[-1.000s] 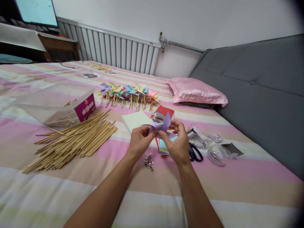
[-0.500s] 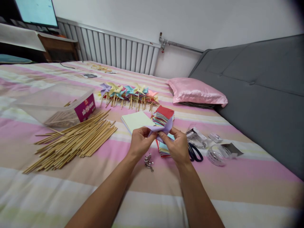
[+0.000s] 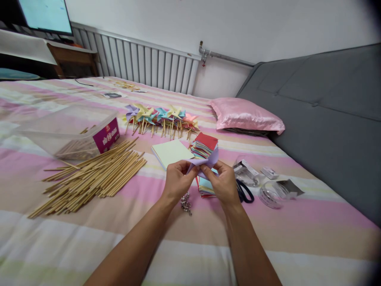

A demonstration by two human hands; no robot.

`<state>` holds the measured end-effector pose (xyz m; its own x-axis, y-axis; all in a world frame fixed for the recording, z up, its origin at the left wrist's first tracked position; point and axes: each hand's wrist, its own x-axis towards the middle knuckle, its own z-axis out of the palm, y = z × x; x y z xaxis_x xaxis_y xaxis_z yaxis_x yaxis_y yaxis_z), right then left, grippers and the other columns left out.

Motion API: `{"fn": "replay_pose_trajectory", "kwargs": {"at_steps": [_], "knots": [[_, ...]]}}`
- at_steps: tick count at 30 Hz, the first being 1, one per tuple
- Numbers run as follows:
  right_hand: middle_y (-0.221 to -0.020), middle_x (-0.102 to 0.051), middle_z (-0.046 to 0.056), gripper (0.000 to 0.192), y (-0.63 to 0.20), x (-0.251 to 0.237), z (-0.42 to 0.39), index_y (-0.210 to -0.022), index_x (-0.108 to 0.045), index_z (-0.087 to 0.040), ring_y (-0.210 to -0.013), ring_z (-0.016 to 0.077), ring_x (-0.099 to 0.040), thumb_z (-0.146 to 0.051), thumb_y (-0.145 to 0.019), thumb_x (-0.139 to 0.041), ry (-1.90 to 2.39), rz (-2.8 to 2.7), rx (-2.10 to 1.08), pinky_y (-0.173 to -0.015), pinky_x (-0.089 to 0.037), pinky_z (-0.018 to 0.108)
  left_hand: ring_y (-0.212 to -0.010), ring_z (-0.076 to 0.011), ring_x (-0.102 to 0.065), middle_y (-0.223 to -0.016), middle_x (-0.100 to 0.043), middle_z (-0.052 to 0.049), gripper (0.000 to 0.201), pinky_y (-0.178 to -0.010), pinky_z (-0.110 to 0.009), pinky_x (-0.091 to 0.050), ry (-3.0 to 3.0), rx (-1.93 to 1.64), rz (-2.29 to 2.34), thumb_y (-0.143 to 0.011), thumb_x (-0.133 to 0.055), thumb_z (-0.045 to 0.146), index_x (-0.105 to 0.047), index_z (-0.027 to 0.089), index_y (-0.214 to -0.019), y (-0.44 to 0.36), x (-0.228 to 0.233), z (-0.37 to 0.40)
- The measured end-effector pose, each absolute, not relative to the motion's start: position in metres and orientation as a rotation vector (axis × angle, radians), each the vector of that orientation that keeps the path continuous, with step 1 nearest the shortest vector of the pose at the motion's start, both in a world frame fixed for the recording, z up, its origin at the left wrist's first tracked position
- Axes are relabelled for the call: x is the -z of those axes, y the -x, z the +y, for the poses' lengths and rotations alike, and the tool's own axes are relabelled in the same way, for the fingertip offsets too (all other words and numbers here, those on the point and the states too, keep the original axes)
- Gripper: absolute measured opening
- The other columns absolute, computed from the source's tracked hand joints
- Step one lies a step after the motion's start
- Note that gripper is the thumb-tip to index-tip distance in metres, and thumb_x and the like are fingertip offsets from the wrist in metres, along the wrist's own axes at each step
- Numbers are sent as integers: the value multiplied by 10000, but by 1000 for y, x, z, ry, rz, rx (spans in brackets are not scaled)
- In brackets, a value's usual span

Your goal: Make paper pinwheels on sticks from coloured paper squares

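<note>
Above a striped bed (image 3: 119, 246), a purple paper piece (image 3: 212, 159) with curled, folded blades is held up between the two hands. The left hand (image 3: 177, 180) pinches it from the left, thumb pressed close to the paper's middle with the other fingers curled in behind. The right hand (image 3: 225, 182) grips from the other side in the same way, its thumb tip just beside the left one; whatever lies under the thumbs is too small to tell. Below the left hand, a small heap of shiny metal bits (image 3: 186, 204) rests on the bed. A blue-topped paper stack (image 3: 206, 187) sits partly hidden behind the right hand, with a red-topped stack (image 3: 204, 141) beyond the purple paper and pale green sheets (image 3: 172, 151) to its left. Dark-handled scissors (image 3: 244, 192) lie just right of the right hand, near a round clear container (image 3: 270, 195). Well to the left, many thin sticks (image 3: 98, 178) are spread in front of a clear plastic box (image 3: 106, 136). Finished pinwheels (image 3: 145, 112) lie in a row farther back, left of a pink pillow (image 3: 247, 114).
</note>
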<state>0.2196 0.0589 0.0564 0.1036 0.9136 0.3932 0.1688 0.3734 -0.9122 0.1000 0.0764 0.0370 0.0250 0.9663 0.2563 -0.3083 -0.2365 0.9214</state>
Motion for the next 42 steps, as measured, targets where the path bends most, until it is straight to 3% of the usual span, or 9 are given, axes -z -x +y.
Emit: {"fn": "replay_pose_trajectory", "kwargs": {"at_steps": [9, 14, 22, 29, 34, 38, 40, 42], "knots": [[-872, -713, 66, 214, -223, -55, 60, -889, -683, -128, -842, 227, -641, -260, -729, -631, 1131, -1335, -762, -765, -502, 346, -632, -131, -603, -657, -670, -26, 216, -631, -243, -484, -1179, -1338, 736, -646, -735, 307, -696, 120, -747, -100, -43, 74], [-896, -718, 81, 244, -229, -53, 63, -908, -697, -130, -866, 238, -642, -270, -717, -642, 1150, -1350, -862, -786, -499, 376, -573, -112, -578, -631, -662, -22, 233, -577, -221, -456, -1185, -1292, 806, -625, -751, 334, -676, 115, -654, -99, -46, 74], [-743, -699, 48, 256, -239, -51, 64, -827, -706, -131, -629, 160, -609, -308, -644, -724, 1139, -1348, -997, -547, -464, 256, -574, -111, -565, -633, -660, -19, 247, -559, -217, -433, -1260, -1230, 815, -630, -743, 349, -698, 117, -702, -97, -44, 76], [-584, -621, -3, 245, -240, -52, 65, -746, -698, -123, -494, 101, -501, -315, -602, -745, 1175, -1269, -986, -463, -387, 219, -609, -140, -580, -675, -676, -53, 301, -581, -237, -427, -1331, -1161, 816, -622, -741, 399, -690, 120, -723, -88, -47, 77], [-542, -561, -29, 243, -243, -49, 66, -743, -685, -128, -470, 78, -434, -322, -608, -743, 1175, -1193, -973, -449, -348, 207, -704, -216, -617, -742, -700, -112, 357, -604, -284, -422, -1621, -1204, 1435, -725, -605, 482, -699, 138, -744, -54, -61, 85], [-539, -553, -25, 269, -243, -46, 67, -751, -687, -130, -463, 78, -419, -344, -601, -749, 1165, -1185, -978, -437, -339, 209, -829, -314, -623, -824, -702, -166, 187, -612, -333, -395, -1718, -596, 2360, -728, -577, 299, -701, 161, -718, -17, -69, 92], [-540, -563, -23, 266, -242, -46, 66, -740, -686, -131, -465, 80, -431, -336, -586, -757, 1163, -1167, -998, -441, -348, 212, -880, -353, -616, -890, -692, -198, 143, -623, -356, -402, -1591, -395, 2514, -691, -592, 228, -693, 141, -745, 1, -68, 96], [-540, -573, -25, 252, -241, -47, 65, -725, -686, -137, -473, 84, -452, -322, -572, -763, 1164, -1142, -1010, -451, -360, 214, -908, -398, -598, -897, -677, -233, 125, -646, -403, -409, -1475, -466, 2544, -639, -632, 194, -676, 119, -728, 18, -63, 99]]}}
